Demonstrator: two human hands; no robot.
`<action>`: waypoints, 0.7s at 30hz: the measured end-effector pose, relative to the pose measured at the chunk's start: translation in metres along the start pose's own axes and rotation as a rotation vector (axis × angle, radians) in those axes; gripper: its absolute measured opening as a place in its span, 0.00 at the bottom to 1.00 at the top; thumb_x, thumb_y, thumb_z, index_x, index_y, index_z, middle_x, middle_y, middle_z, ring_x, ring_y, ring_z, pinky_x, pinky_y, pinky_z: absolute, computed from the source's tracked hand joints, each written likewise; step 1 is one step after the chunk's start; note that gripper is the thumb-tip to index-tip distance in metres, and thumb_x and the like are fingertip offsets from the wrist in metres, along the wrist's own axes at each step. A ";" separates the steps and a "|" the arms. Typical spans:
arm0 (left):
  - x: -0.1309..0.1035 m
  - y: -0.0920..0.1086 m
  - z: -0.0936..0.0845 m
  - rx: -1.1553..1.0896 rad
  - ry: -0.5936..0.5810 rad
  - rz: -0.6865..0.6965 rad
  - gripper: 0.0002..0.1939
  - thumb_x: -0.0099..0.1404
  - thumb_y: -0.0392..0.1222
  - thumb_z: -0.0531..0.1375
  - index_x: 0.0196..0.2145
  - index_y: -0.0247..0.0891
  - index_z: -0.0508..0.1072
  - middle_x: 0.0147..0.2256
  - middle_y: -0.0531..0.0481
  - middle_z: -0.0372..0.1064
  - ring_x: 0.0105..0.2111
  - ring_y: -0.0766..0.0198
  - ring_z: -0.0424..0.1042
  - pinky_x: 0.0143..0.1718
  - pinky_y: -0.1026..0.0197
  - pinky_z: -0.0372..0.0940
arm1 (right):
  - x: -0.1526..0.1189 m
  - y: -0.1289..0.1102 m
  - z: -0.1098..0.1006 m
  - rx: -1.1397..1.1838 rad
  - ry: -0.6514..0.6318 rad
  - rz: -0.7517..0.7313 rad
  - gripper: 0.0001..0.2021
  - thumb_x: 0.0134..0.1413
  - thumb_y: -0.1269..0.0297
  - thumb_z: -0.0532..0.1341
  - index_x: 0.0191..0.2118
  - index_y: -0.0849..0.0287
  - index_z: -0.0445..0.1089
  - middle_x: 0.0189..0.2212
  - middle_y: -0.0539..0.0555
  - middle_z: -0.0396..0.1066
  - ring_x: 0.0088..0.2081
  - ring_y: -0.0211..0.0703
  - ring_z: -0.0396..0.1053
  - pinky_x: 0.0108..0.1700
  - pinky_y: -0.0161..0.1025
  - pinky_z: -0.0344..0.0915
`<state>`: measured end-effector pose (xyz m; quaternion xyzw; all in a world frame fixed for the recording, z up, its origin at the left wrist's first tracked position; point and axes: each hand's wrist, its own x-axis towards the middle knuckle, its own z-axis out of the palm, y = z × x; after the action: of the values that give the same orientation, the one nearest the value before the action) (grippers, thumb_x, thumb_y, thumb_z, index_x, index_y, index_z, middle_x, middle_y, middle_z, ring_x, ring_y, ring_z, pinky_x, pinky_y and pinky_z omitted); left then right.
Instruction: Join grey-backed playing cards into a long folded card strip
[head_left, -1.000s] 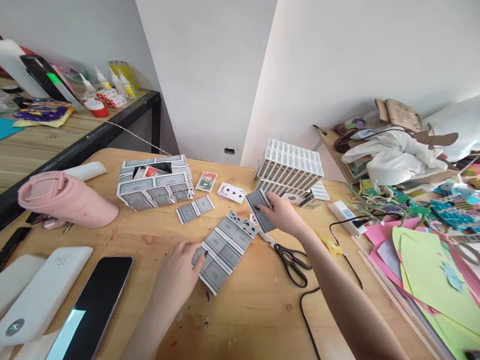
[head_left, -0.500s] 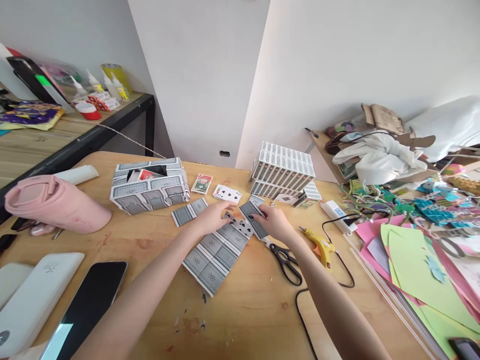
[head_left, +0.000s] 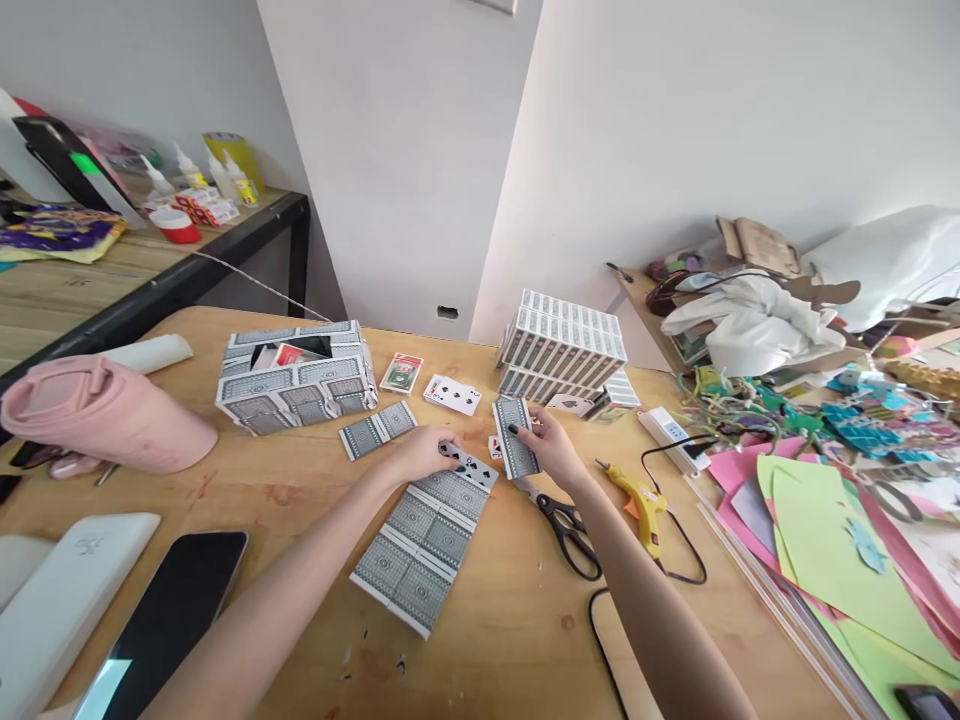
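Note:
My left hand (head_left: 429,456) pinches the far end of a flat panel of joined playing cards (head_left: 420,535). Most of that panel shows grey patterned backs; a strip of spade faces shows along its far end. In my right hand (head_left: 553,446) a grey-backed playing card piece (head_left: 514,445) is held up off the table, apart from the panel. A face-up card (head_left: 495,447) peeks out beside it. Beyond my hands lie a face-up stack of cards (head_left: 452,394) and a grey-backed pair of cards (head_left: 377,430).
A box covered in cards (head_left: 296,385) stands at back left, near a card pack (head_left: 402,372). Stacked card boxes (head_left: 562,340) are at back right. Scissors (head_left: 570,535), a yellow glue gun (head_left: 641,510) and its cord lie right. A phone (head_left: 180,610) and pink tumbler (head_left: 112,415) are left.
My right hand has lifted its card piece away from the panel, turning it more upright. The panel has shifted toward me and slightly left with my left hand still on it.

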<state>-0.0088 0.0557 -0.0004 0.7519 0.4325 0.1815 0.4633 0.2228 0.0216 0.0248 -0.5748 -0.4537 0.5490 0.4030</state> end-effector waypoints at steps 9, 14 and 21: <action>-0.013 0.004 0.003 -0.257 0.290 0.029 0.25 0.49 0.42 0.64 0.47 0.41 0.70 0.45 0.49 0.71 0.41 0.60 0.70 0.42 0.60 0.63 | -0.011 0.000 0.006 0.441 -0.036 -0.001 0.20 0.31 0.67 0.71 0.36 0.59 0.70 0.30 0.51 0.75 0.26 0.40 0.71 0.28 0.36 0.68; -0.015 -0.004 0.008 -0.461 0.235 -0.036 0.25 0.47 0.48 0.65 0.43 0.35 0.73 0.37 0.46 0.74 0.37 0.56 0.72 0.38 0.58 0.65 | -0.008 0.007 0.020 0.605 0.104 -0.086 0.12 0.38 0.63 0.69 0.32 0.59 0.72 0.26 0.48 0.74 0.25 0.35 0.69 0.27 0.32 0.66; -0.012 -0.015 0.017 -0.505 0.198 -0.073 0.18 0.51 0.51 0.62 0.33 0.33 0.73 0.33 0.45 0.74 0.32 0.58 0.71 0.32 0.59 0.65 | -0.005 0.003 0.021 0.657 -0.017 -0.188 0.12 0.42 0.63 0.68 0.34 0.56 0.67 0.31 0.51 0.73 0.31 0.42 0.73 0.30 0.38 0.71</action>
<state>-0.0110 0.0393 -0.0202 0.5752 0.4435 0.3393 0.5977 0.2022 0.0147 0.0215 -0.3650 -0.3070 0.6311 0.6118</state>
